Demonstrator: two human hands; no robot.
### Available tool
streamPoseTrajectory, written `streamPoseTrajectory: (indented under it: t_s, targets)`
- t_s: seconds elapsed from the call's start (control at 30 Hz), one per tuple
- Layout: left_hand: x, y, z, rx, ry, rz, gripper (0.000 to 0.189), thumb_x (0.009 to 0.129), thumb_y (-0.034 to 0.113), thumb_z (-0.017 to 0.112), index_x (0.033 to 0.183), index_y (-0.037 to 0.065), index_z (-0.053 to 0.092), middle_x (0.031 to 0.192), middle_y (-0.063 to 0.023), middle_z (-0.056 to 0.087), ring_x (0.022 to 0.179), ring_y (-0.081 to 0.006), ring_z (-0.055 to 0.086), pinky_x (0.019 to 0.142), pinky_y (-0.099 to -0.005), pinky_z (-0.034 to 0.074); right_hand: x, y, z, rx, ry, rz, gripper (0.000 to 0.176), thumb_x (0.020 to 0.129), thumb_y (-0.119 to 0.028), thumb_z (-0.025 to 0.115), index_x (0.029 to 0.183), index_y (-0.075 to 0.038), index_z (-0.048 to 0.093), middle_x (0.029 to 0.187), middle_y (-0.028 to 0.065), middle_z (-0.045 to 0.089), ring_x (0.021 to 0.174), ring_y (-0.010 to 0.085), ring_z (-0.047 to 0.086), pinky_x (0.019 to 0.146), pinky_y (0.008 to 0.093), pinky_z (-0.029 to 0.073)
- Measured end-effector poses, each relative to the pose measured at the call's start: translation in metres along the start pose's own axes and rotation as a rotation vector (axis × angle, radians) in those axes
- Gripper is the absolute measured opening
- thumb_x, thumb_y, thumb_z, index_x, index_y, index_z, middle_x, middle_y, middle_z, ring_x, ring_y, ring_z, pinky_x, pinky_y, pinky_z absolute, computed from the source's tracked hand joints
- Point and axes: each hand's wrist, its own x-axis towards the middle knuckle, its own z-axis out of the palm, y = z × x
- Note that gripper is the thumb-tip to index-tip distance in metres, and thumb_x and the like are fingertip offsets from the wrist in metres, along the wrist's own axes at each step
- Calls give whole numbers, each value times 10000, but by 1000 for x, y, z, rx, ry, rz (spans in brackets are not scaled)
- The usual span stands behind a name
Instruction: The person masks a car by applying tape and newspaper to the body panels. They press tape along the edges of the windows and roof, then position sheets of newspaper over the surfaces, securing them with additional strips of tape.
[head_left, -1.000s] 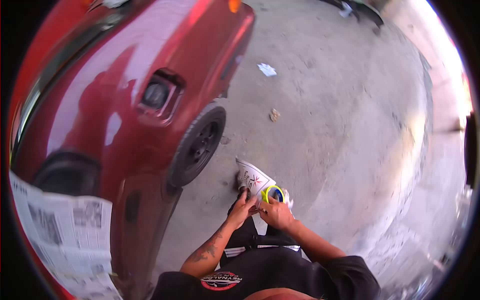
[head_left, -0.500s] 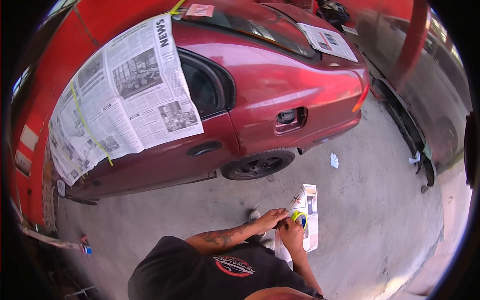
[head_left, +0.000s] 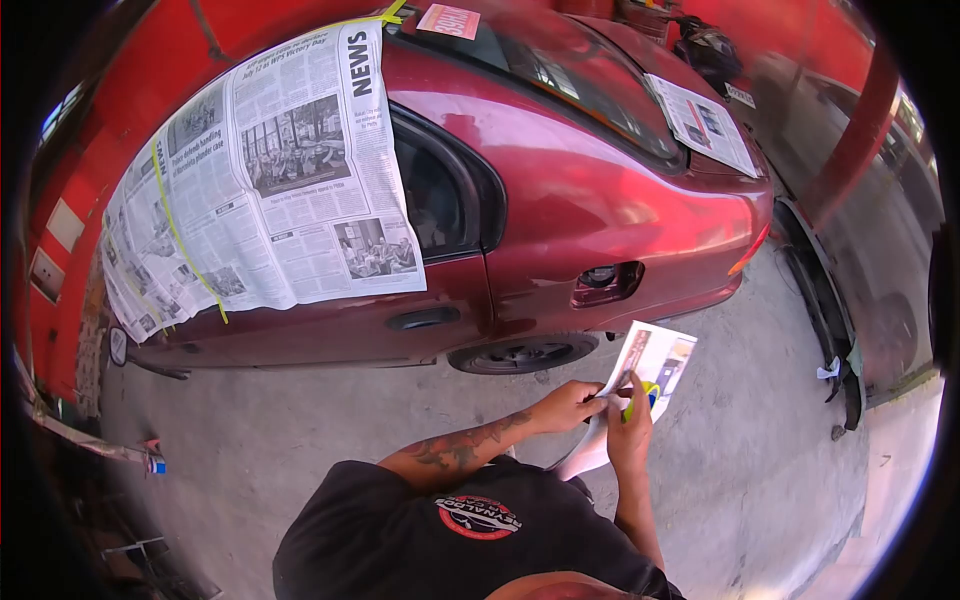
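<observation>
A newspaper sheet (head_left: 662, 350) is tilted up in front of me. My left hand (head_left: 567, 408) is closed on its left edge, fingers pinched together. My right hand (head_left: 630, 432) is wrapped round a yellow-green roll of masking tape (head_left: 649, 391), lying against the sheet. The fingertips of both hands nearly meet at the paper's edge, and any strip of tape between them is too small to make out. Beyond the hands stands a dark red car (head_left: 590, 215). Its front door side is covered by taped newspaper (head_left: 300, 210).
Another newspaper piece (head_left: 702, 122) lies on the car's trunk. The fuel flap recess (head_left: 608, 283) is uncovered, above the rear wheel (head_left: 522, 353). A black bumper-like part (head_left: 822, 300) lies on the concrete floor (head_left: 740, 450) at right. A small blue-and-white can (head_left: 156, 465) sits at left.
Both hands have risen toward the car with the newspaper and tape roll, and the sheet now tilts to the right. My view has shifted, so the car appears lower and further right.
</observation>
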Motion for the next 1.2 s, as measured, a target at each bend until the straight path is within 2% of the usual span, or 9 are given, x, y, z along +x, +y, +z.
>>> streamPoseTrajectory:
  t_s: [0.2,0.3,0.37,0.53,0.7,0.8,0.93,1.03,1.2]
  targets:
    - [18,34,-7,-89,149,232,333,948,115,612,1259,-4,598,1029,-83,687,891,-118,612,819,-300,500,53,26,1,469,190,174,609,847,-116,748,1342,-27,404,1154,96,517,874,195,559,782,324,486]
    - [26,73,-18,-115,176,221,479,880,112,702,1321,-3,557,1161,-128,667,1060,-177,633,932,-340,496,83,16,-15,598,-6,100,725,838,-192,786,1390,-36,341,1189,80,459,895,181,528,801,328,477]
    - [45,96,-14,-11,293,285,552,836,120,756,1329,-14,546,1165,-139,663,1113,-185,620,949,-347,490,117,35,-19,890,-146,-36,870,842,-281,798,1460,-37,236,1283,104,429,1122,202,492,949,345,439]
    - [85,128,10,1,510,426,732,745,178,864,1357,8,500,1138,-117,650,1036,-183,642,932,-363,500,198,15,-73,1068,-433,-153,966,815,-277,825,1484,-3,185,1305,109,458,1184,212,498,981,334,428]
    - [113,140,30,35,737,392,960,691,158,888,1456,37,322,1090,-80,587,1015,-173,606,960,-364,460,244,16,-95,1081,-856,-245,780,754,-107,822,1381,-19,367,1164,73,555,1047,144,563,900,306,462]
    - [107,143,44,94,857,305,1042,667,159,901,1487,37,270,1109,-87,586,1037,-182,603,978,-369,439,255,14,-91,953,-885,-419,725,765,-85,790,1365,-10,388,1056,78,612,945,147,611,845,298,489]
    - [93,140,60,22,918,229,1182,651,162,932,1540,28,164,1508,-161,373,1410,-256,362,1154,-408,275,247,-2,-95,968,-986,-338,676,725,-104,799,1306,-6,469,980,106,663,878,171,637,815,329,507]
    - [82,141,71,183,1055,222,1177,647,185,919,1554,45,181,1200,-122,594,1051,-193,605,954,-348,457,250,-7,-97,814,-1004,-635,581,732,-131,800,1237,6,547,994,128,666,890,189,648,811,326,504]
    - [58,136,95,181,1138,159,1206,642,212,931,1564,48,170,1117,-116,633,969,-182,625,888,-337,489,235,-20,-99,775,-1137,-695,468,798,-158,767,1203,9,602,1043,159,671,866,236,660,785,327,505]
